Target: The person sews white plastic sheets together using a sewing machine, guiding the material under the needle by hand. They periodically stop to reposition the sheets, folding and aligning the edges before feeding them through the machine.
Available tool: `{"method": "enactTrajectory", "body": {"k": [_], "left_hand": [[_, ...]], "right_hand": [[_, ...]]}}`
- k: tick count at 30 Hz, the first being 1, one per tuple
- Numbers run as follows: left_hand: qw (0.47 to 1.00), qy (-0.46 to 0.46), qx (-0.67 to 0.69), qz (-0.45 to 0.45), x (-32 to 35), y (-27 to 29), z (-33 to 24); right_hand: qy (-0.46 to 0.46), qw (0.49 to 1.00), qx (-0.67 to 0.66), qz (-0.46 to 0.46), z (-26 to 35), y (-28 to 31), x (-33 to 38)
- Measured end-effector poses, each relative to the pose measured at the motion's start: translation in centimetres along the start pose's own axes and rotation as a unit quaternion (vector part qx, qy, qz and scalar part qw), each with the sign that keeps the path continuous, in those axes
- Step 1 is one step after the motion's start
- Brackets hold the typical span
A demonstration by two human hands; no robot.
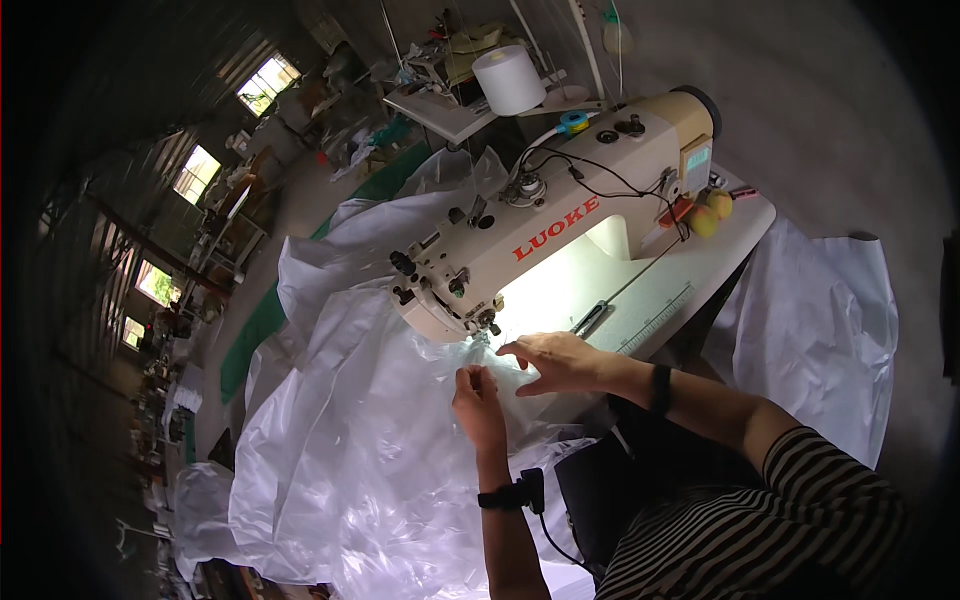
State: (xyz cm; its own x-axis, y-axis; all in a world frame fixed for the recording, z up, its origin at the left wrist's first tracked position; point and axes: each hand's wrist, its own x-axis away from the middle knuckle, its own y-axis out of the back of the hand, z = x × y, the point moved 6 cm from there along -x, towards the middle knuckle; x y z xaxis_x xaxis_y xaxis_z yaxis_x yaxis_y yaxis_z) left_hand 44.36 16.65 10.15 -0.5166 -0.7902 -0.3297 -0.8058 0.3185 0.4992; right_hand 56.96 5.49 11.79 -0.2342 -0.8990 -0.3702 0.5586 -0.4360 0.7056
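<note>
Translucent plastic sheeting (345, 430) gathers at the fingertips of my left hand (480, 402), pinched together on a fold of it in front of the sewing machine's needle end. My right hand (555, 362), just beside, is half open, thumb apart from the fingers; I cannot tell whether it holds any film. The sheeting spreads left of the sewing machine (545, 218). A slim dark tool (591, 318) lies beneath the machine's arm, yellow round things (710, 215) sit by its right end, and a white thread cone (508, 80) stands behind it.
</note>
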Motion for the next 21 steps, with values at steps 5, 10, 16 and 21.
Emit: {"method": "enactTrajectory", "body": {"k": [5,10,16,21], "left_hand": [[0.997,-0.018,-0.068,0.035,1.0,0.2,-2.1],[0.975,-0.105,-0.183,-0.070,6.5,3.7,-3.0],[0.951,-0.117,-0.288,-0.001,5.9,11.7,5.1],[0.911,-0.212,-0.354,-0.025,-0.5,12.9,5.1]], "right_hand": [[0.007,0.999,0.040,-0.004,-2.7,-3.4,-0.8],[-0.056,0.997,0.039,-0.040,-3.4,-3.9,-0.6],[-0.055,0.997,0.045,-0.039,-2.8,-3.6,-0.8],[-0.042,0.996,0.067,-0.046,-2.6,-4.7,-1.1]]}}
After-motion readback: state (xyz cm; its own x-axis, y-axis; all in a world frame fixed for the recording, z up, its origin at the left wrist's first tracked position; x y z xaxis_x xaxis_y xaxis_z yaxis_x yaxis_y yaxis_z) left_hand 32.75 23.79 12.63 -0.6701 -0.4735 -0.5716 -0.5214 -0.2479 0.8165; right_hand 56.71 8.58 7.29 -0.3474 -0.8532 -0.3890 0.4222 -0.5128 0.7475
